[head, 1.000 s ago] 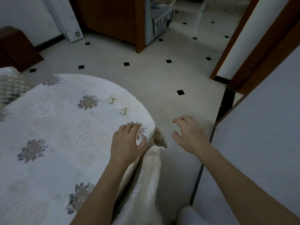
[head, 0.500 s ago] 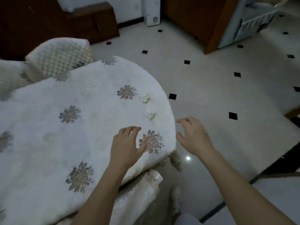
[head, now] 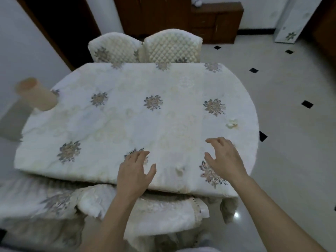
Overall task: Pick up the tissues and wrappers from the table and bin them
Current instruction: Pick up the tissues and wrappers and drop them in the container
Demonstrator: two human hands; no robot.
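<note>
A table under a white cloth with grey flower prints fills the view. One crumpled white tissue lies near the table's right edge. A second small crumpled tissue sits close to the near edge, between my two hands. My left hand hovers over the near edge with fingers spread, holding nothing. My right hand is open above the cloth, just right of the near tissue and below the far one.
A beige cylinder stands at the table's far left corner. Two quilted chair backs are pushed in at the far side. A covered chair sits under the near edge. Tiled floor lies to the right.
The view has swung left, so the whole table now shows. Both hands have moved over the cloth; my right hand went from beside the edge to above the table.
</note>
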